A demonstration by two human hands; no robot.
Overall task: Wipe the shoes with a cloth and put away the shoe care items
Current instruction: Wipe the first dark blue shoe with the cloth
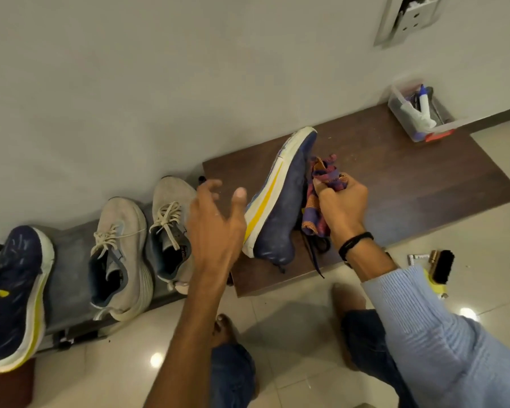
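Note:
A navy shoe (280, 198) with a white sole and yellow stripe lies tilted on its side on the dark wooden board (409, 184). My right hand (342, 201) grips a purple and orange cloth (321, 184) bunched against the shoe's upper. My left hand (215, 219) hovers just left of the shoe with fingers spread and relaxed, holding nothing. Two grey shoes (121, 254) (171, 228) stand side by side to the left. The matching navy shoe (15, 293) sits at the far left.
A clear plastic box (418, 113) with a blue-capped bottle and other care items stands at the board's back right by the wall. A black-bristled shoe brush (442, 266) lies on the tiled floor at right. My knees and bare feet are below.

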